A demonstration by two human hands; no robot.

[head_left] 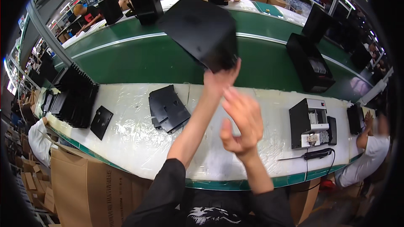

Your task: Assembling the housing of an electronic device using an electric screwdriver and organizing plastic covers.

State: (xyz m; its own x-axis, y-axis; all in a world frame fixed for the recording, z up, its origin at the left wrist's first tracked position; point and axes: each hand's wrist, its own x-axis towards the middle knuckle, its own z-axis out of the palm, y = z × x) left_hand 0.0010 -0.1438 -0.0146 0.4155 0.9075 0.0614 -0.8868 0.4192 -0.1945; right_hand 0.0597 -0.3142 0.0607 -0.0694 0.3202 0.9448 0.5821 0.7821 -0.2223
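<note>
One boxy, matte-black casing [200, 29] at the left hand [221, 80], above a smooth green conveyor belt [147, 59]

The casing appears tilted, one broad dark face turned upward, over the belt beyond a white workbench covered in clear plastic [235, 159]. Whether it rests on the belt or is lifted, I cannot tell.

The left hand is the nearer one, touching the casing's near, lower corner at the end of an outstretched forearm. One finger lies along that corner; the others are hidden, so I cannot tell how tightly they close. From those fingers the casing extends away from the wearer and to the left; blur leaves its long axis uncertain.

The right hand [246, 122] is empty, closer to the wearer, its fingers loosely spread and thumb apart. Its fingertips overlap the left wrist in this view; contact is unclear. The casing lies beyond them, forward and slightly left.

Flat black cut-out plates [168, 109] lie on the bench, left of the forearm.
</note>
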